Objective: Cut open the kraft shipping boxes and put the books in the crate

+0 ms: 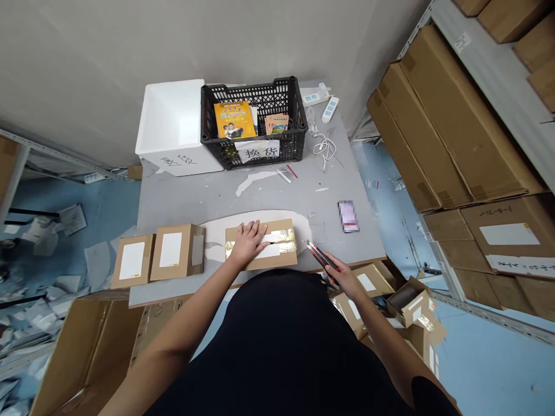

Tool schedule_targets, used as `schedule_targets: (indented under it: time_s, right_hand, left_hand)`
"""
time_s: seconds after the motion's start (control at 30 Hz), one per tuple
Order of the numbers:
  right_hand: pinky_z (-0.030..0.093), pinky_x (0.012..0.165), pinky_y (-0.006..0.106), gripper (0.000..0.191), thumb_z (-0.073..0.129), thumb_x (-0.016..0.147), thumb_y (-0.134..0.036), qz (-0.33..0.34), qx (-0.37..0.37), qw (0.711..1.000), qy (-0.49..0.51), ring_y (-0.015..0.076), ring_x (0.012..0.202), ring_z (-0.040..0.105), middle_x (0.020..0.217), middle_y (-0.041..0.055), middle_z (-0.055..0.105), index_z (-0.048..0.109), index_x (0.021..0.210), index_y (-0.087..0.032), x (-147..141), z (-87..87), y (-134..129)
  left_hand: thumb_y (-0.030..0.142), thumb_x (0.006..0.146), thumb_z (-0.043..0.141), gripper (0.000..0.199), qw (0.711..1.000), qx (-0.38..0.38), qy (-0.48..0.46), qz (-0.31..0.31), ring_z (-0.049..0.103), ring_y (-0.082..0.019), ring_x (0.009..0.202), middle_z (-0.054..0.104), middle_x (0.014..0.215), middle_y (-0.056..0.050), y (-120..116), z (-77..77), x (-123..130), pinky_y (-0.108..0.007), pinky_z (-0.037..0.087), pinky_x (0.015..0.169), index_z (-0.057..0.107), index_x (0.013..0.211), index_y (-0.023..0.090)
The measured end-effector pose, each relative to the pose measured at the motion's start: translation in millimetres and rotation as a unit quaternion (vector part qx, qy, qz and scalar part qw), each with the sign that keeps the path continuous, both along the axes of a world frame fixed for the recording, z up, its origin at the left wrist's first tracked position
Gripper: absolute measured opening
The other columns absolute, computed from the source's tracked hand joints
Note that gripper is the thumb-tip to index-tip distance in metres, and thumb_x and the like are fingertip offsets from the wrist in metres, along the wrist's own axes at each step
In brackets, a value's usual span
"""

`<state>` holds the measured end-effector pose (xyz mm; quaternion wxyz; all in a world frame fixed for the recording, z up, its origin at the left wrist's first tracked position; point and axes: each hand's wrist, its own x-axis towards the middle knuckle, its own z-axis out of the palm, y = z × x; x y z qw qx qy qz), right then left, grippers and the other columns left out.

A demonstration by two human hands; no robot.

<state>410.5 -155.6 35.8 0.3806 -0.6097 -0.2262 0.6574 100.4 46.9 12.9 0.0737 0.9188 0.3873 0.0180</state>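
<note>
A taped cardboard box (284, 230) lies on the table in front of my body, with shiny clear tape across its top and a slit along the middle. My left hand (249, 241) rests flat on the left part of its top, fingers stretched out. To the right of the box, my right hand (340, 274) is closed around a red and black utility knife (319, 254). The knife's blade end points up and left, apart from the box.
Two labelled boxes (173, 252) stand at the table's left front. Behind are a white foam bin (169, 115) and a black crate (255, 156) holding books. A phone (348, 216) and cable (324, 149) lie at right. Open boxes (410, 300) crowd the floor.
</note>
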Motion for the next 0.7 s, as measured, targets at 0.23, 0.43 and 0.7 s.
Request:
schedule_targets:
  time_s: [0.23, 0.43, 0.7]
  right_hand:
    - [0.030, 0.035, 0.017, 0.072, 0.065, 0.079, -0.047, 0.022, 0.011, 1.000, 0.005, 0.0061, 0.045, 0.044, 0.077, -0.0015, 0.060, 0.041, 0.144, -0.027, -8.2, -8.2, 26.5]
    - [0.031, 0.037, 0.017, 0.074, 0.063, 0.080, -0.046, 0.038, 0.004, 0.999, -0.008, 0.0070, 0.046, 0.044, 0.073, -0.0019, 0.060, 0.039, 0.146, -0.026, -14.4, -11.4, 20.7]
    - [0.032, 0.039, 0.019, 0.068, 0.059, 0.081, -0.045, 0.057, 0.014, 0.995, -0.075, 0.0061, 0.044, 0.040, 0.068, -0.0037, 0.056, 0.042, 0.145, -0.025, -16.8, -13.8, 19.9]
  left_hand:
    - [0.052, 0.093, 0.042, 0.058, 1.000, 0.000, -0.003, 0.005, 0.036, -0.035, 0.136, 0.039, 0.149, -0.019, -1.6, 2.8, -0.6, -0.058, 0.018, 0.112, 0.044, 0.142, 0.020]
    - [0.051, 0.093, 0.042, 0.058, 1.000, -0.001, -0.004, 0.007, 0.035, -0.035, 0.137, 0.039, 0.149, -0.018, -1.7, 2.8, -1.0, -0.058, 0.017, 0.113, 0.044, 0.142, 0.020]
    - [0.051, 0.093, 0.044, 0.058, 1.000, -0.017, -0.016, 0.014, 0.033, -0.035, 0.138, 0.038, 0.150, -0.018, -1.5, 1.9, -1.0, -0.058, 0.016, 0.113, 0.044, 0.142, 0.021]
